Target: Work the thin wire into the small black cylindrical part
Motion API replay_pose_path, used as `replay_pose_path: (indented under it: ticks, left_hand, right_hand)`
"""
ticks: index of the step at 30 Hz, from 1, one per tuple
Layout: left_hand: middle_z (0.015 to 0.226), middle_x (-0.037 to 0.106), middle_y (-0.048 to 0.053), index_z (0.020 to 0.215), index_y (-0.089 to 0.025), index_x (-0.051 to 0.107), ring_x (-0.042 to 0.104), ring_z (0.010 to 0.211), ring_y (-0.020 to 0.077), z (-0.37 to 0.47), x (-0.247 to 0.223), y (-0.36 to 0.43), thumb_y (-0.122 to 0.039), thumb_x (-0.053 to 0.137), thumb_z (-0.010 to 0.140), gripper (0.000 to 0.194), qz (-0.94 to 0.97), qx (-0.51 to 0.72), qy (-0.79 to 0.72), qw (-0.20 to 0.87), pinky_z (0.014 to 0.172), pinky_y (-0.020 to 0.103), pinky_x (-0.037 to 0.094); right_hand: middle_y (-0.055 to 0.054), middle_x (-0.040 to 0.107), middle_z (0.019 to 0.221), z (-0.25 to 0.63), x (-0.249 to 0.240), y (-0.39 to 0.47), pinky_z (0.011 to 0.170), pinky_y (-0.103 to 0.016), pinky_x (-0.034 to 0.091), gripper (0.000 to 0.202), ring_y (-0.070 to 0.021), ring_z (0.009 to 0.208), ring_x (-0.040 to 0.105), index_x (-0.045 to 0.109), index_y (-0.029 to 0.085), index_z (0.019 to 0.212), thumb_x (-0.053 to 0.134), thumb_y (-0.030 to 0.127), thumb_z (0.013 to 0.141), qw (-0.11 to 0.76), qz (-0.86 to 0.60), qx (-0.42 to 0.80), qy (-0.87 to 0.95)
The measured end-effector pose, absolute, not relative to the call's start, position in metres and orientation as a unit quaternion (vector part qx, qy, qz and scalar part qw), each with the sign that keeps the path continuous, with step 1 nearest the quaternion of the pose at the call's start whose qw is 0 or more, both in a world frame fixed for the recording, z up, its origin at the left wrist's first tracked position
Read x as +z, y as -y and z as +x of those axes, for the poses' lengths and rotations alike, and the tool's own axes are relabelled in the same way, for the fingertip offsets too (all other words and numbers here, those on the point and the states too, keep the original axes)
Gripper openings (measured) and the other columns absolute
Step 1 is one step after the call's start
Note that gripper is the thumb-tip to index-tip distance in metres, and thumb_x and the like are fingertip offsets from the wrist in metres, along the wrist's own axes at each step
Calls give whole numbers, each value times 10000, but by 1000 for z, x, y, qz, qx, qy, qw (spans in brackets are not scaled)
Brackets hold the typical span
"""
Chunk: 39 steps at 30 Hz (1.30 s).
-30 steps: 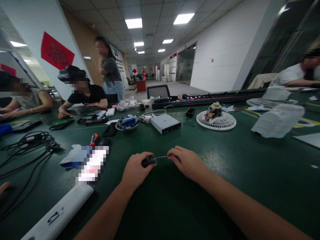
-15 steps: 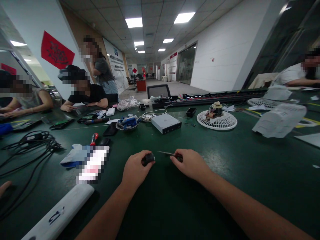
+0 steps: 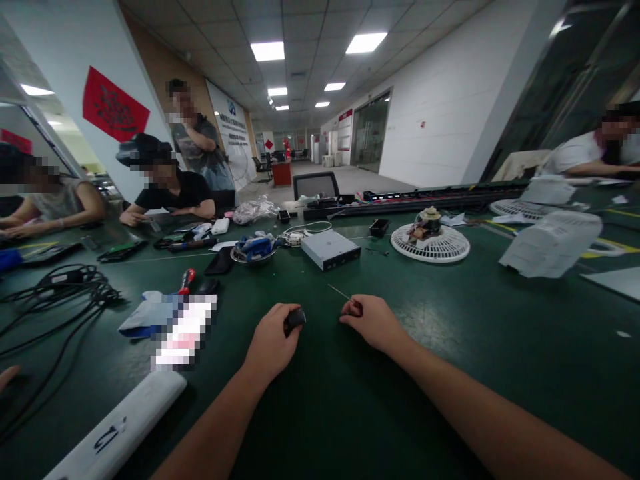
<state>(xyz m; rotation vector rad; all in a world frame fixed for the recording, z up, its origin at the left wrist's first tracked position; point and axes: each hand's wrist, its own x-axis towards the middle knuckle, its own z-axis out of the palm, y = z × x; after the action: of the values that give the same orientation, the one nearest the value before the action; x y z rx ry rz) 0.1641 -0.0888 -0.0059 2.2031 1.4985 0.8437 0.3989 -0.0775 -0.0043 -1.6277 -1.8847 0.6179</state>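
My left hand point(image 3: 270, 341) is closed around a small dark cylindrical part point(image 3: 295, 321), whose end faces right. Most of that part is covered by my fingers. To the right, my right hand point(image 3: 374, 323) pinches a thin metal tool point(image 3: 339, 291), its slim shaft pointing up and to the left. The fingers hide the tool's handle, so its exact kind is unclear. The tool's tip and the dark part are apart. Both hands are just above the green tabletop point(image 3: 320, 407).
Ahead lie a disc drive point(image 3: 330, 249), a bowl point(image 3: 254, 257) of blue items and a white fan grille point(image 3: 430, 244). Black cables point(image 3: 65, 287), a red-handled tool point(image 3: 187, 280) and a long white case point(image 3: 120, 427) are at left. A white plastic housing point(image 3: 553, 245) stands at right.
My right hand has tilted the thin tool so its tip points further up and away. The left hand has shifted slightly left with the dark part, widening the gap.
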Motion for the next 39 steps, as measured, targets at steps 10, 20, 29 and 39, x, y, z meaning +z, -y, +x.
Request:
replay_pose_path:
  ticks: [10, 20, 29, 39]
  left_hand:
    - [1138, 629, 51, 1214, -242, 576, 608, 1005, 201, 173, 0, 99, -186, 591, 848, 370, 837, 265, -435, 203, 884, 353, 501]
    - [1174, 652, 55, 1198, -237, 594, 602, 1067, 200, 174, -1, 102, -158, 617, 838, 369, 871, 270, -364, 191, 959, 381, 480]
    - [1152, 672, 40, 1154, -242, 616, 607, 1051, 201, 175, 2, 104, -152, 652, 811, 357, 875, 257, -362, 194, 947, 383, 475]
    - [1155, 672, 24, 1141, -247, 613, 606, 1050, 184, 177, 5, 107, -101, 612, 826, 347, 888, 259, -334, 183, 934, 355, 468]
  right_hand:
    - [-27, 687, 847, 380, -3, 96, 768, -330, 501, 418, -181, 810, 649, 320, 216, 582, 714, 269, 710, 460, -446, 425, 640]
    - [-28, 612, 869, 377, 5, 105, 704, -297, 470, 416, -164, 798, 595, 316, 211, 565, 715, 242, 677, 408, -466, 372, 692]
    - [10, 629, 724, 381, -6, 95, 636, -273, 436, 437, -127, 656, 553, 323, 207, 562, 756, 253, 602, 393, -471, 475, 631]
    - [80, 438, 561, 381, 0, 100, 512, -232, 336, 281, -93, 544, 411, 493, 182, 618, 760, 267, 630, 342, -503, 430, 667]
